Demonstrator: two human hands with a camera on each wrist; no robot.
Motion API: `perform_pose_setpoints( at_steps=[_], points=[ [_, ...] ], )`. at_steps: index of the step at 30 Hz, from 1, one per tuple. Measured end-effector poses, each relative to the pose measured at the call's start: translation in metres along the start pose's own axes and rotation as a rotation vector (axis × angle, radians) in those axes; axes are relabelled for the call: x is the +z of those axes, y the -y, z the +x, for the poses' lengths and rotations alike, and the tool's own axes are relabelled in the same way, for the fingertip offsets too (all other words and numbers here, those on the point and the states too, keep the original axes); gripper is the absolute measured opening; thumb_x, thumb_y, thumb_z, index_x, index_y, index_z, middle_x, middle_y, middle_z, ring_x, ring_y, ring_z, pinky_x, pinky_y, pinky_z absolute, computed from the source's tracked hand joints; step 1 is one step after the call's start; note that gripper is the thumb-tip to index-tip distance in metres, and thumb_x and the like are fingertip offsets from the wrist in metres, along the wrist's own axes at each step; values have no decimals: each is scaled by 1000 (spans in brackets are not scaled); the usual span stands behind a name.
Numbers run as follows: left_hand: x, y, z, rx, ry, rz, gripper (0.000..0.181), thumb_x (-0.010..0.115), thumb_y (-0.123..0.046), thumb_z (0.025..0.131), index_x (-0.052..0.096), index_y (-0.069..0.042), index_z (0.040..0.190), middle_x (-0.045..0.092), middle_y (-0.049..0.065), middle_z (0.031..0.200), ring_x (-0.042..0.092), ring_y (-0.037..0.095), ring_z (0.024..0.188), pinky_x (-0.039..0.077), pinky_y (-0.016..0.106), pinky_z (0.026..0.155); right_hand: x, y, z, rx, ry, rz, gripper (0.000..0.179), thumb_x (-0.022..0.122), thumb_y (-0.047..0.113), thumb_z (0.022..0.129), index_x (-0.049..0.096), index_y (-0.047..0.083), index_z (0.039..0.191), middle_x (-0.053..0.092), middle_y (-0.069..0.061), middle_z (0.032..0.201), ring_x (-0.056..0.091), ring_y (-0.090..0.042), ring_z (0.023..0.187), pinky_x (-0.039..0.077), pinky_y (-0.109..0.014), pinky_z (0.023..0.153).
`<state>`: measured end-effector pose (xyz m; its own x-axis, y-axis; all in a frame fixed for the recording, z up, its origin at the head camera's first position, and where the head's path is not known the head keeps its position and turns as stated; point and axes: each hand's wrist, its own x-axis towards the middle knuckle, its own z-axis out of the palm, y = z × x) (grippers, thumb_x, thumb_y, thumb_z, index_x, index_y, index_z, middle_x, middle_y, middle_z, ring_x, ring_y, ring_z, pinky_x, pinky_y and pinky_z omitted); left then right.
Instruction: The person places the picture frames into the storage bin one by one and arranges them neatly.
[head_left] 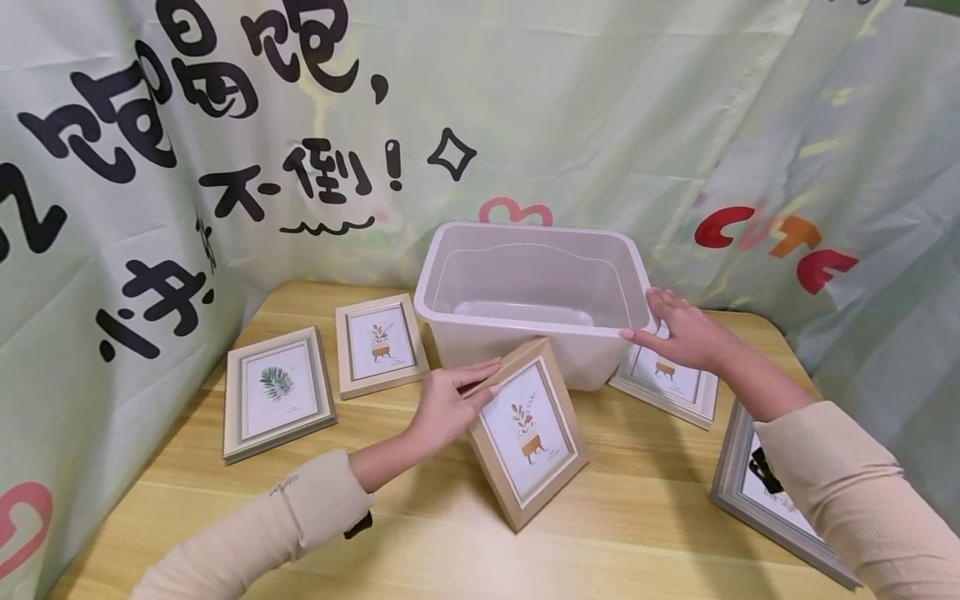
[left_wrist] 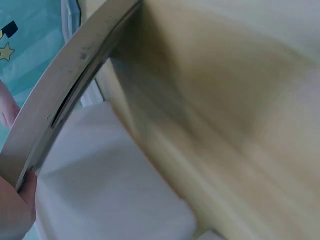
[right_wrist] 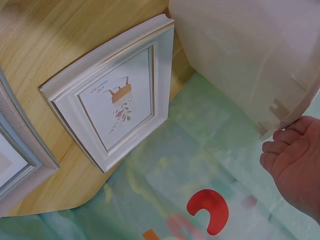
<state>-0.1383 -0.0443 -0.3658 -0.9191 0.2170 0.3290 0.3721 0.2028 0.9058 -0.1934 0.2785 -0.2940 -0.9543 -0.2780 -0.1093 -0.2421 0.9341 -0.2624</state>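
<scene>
My left hand [head_left: 442,408] pinches the upper left edge of a light wooden picture frame [head_left: 495,483], which tilts in front of the bin, its plant print facing up toward me. In the left wrist view the same picture frame [left_wrist: 55,95] shows edge-on, with a thumb against it. At the right end of a pale plastic bin [head_left: 517,332], my right hand [head_left: 686,333] grips the rim. The right wrist view shows curled fingers of the right hand [right_wrist: 295,160] under the bin's rim [right_wrist: 305,105]. The inside of the bin that I can see holds nothing.
On the left of the wooden table [head_left: 405,533] lie a palm-print frame [head_left: 322,392] and another plant-print frame [head_left: 347,350]. To the bin's right are a white frame [right_wrist: 162,90] and a larger grey frame [head_left: 780,533], partly behind my right sleeve. A printed curtain [head_left: 600,108] hangs behind.
</scene>
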Motion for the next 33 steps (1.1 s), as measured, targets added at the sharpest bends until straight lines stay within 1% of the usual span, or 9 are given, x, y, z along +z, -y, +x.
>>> perform_pose_setpoints(
  at_steps=[5,10,15,19,21,23,27,30,33],
  points=[
    [1,-7,5,75,54,56,30,70,2,77,67,2,106,66,13,111,63,26,105,51,21,81,1,0,0,-3,-4,-5,89,50,50,90,16,-13,142,17,-35,147,16,-51,136,19,-64,108],
    [-1,-10,6,198,76,127,28,71,2,76,68,3,104,67,12,109,64,25,102,51,18,81,1,0,-1,-13,-12,-13,89,50,51,90,17,-13,142,19,-35,146,17,-51,135,20,-64,107],
    [-4,-12,10,366,105,169,25,71,2,76,69,3,101,67,15,108,66,25,100,51,16,80,1,-1,-1,-17,-19,-11,89,51,51,89,18,-13,142,19,-36,146,17,-51,135,20,-64,106],
    [-6,-13,15,523,105,222,24,72,2,74,70,4,98,68,16,105,67,26,96,52,27,86,1,0,-2,-5,-12,1,89,51,50,90,16,-13,142,17,-35,147,15,-51,136,19,-65,107],
    [-7,-13,17,587,98,247,23,72,2,74,70,5,97,68,17,103,68,26,94,52,33,88,1,0,-2,-2,-7,2,89,50,50,90,16,-13,143,16,-35,147,14,-51,136,18,-65,107],
    [-8,-13,19,635,90,267,22,72,3,73,70,6,95,69,17,101,69,26,92,52,35,88,1,0,-1,-2,-5,2,88,50,50,90,15,-13,142,16,-35,147,14,-51,136,18,-65,107],
    [-11,-16,22,707,74,293,21,72,4,73,71,7,93,69,19,98,69,26,90,54,34,84,1,0,-1,-7,-4,-6,89,50,50,90,15,-13,143,17,-35,147,15,-51,136,19,-65,107],
    [-15,-20,25,739,57,300,21,72,4,72,71,7,93,69,19,97,69,26,89,54,34,84,1,1,0,-8,-5,-14,89,50,50,90,16,-13,142,17,-35,147,16,-51,135,20,-65,106],
    [-19,-24,28,756,32,289,20,72,5,72,71,7,92,69,19,97,70,27,88,54,29,84,0,1,0,-9,-6,-15,88,50,50,90,16,-13,142,17,-35,147,15,-51,136,20,-65,106]
  ],
)
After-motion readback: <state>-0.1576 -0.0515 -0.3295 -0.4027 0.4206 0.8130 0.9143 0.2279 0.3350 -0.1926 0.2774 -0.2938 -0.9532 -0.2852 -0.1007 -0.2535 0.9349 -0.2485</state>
